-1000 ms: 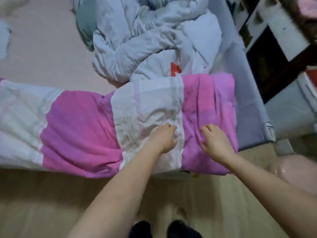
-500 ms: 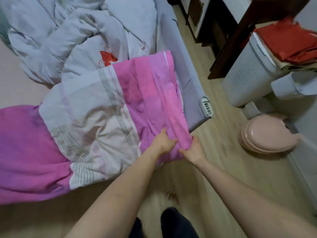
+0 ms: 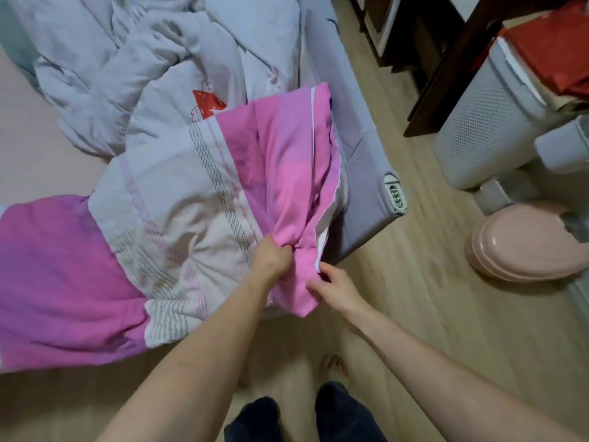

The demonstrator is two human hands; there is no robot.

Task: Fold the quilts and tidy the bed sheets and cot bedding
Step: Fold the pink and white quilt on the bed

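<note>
Bedroom, wood-look floor (image 3: 430, 314) with a bed edge at frame left. The pink-and-white quilt (image 3: 178, 224) lies long-folded along the near edge of the bed, long axis running left to right, its right end at the grey cot rail (image 3: 366, 193). A crumpled pale grey quilt (image 3: 153, 74) is heaped behind it, farther from the person. Right of the cot rail: white perforated bin (image 3: 478, 129), pink lid (image 3: 526, 247) on the floor.

Left hand (image 3: 272, 258) grips a bunched pink fold at the quilt's right end, fingers curled tight into cloth. Right hand (image 3: 334, 287) is just beside it, fingertips pinching the pink corner by the white lining edge. Both hands sit at the right end, so the rest of the quilt stretches leftward away from them. Likely next: carry this end left over the length.
</note>
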